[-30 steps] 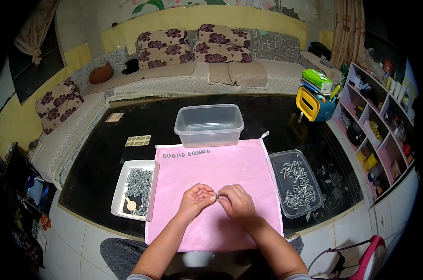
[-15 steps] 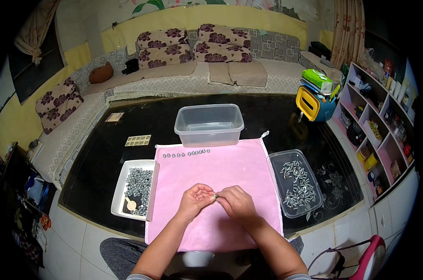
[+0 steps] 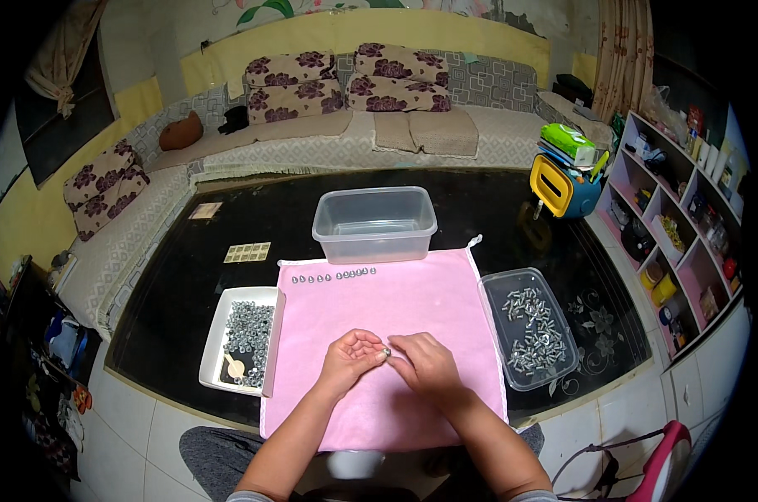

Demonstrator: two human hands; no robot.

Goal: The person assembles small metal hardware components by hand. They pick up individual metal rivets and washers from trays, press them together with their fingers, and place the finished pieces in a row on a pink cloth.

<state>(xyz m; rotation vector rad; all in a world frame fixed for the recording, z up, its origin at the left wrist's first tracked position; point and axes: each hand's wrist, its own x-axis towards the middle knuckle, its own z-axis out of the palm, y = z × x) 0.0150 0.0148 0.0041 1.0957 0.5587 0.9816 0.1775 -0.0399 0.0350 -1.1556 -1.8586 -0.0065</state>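
Above the pink cloth (image 3: 320,314), my left hand (image 3: 350,358) pinches a small metal bolt (image 3: 387,352) between thumb and forefinger. Fingers hide most of it, so I cannot tell whether a nut sits on it. Close by on its right is my right hand (image 3: 427,361), thumb and forefinger parted around the bolt's end and seemingly off it. Several small metal fasteners (image 3: 339,276) stand in a row along the cloth's far left edge. Loose nuts (image 3: 250,325) fill much of the white tray (image 3: 211,360) at left; loose bolts (image 3: 536,335) lie in the clear tray (image 3: 510,378) at right.
An open clear plastic tub (image 3: 375,248) stands beyond the cloth on the black glossy table (image 3: 471,201). A pale wooden scoop (image 3: 236,366) lies among the nuts. A yellow-and-blue tissue holder (image 3: 563,188) is at the far right, and a stamp-like sheet (image 3: 247,252) lies far left.
My right thumb and forefinger have parted slightly from the bolt, which now shows more. My left hand keeps its pinch in the same place.
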